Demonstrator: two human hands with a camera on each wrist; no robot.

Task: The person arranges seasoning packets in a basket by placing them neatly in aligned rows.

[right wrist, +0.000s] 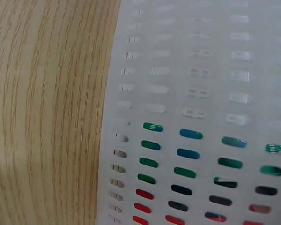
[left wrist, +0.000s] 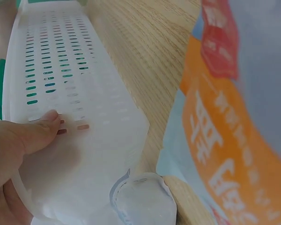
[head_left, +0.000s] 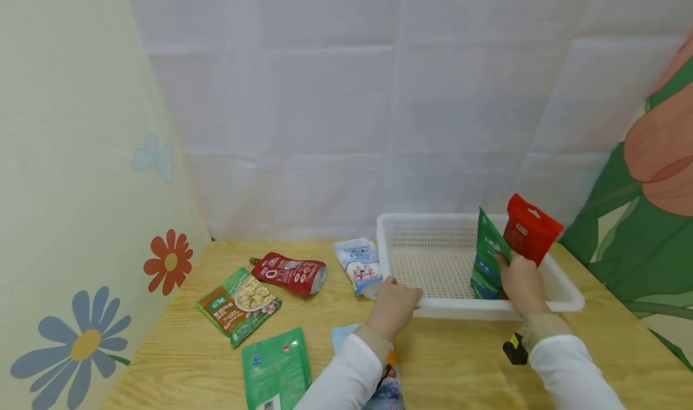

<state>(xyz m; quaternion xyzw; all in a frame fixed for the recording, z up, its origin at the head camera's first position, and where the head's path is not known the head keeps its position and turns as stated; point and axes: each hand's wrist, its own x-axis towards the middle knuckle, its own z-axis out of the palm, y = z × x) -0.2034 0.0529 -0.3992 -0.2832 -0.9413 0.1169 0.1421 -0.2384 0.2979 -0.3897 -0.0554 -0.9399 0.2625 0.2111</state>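
Note:
A white slotted plastic basket (head_left: 433,305) stands at the back right of the table. My left hand (head_left: 394,306) grips its near left corner; in the left wrist view the thumb (left wrist: 40,131) lies on the basket wall. Over the near rim reaches my right hand (head_left: 524,285), its thumb side against the edge of a green packet (head_left: 487,257) standing upright in the basket. Close behind that hand, a red packet (head_left: 530,226) leans to the right. The right hand's other fingertips are hidden. Green and red show through slots in the basket wall (right wrist: 145,98).
Left of the basket lie a blue-and-white packet (head_left: 359,264), a red spouted pouch (head_left: 292,273), a green-and-brown food packet (head_left: 238,308) and a green packet (head_left: 276,368). An orange-and-blue bag (left wrist: 215,154) lies under the left forearm. A white cloth (head_left: 303,97) hangs behind the table.

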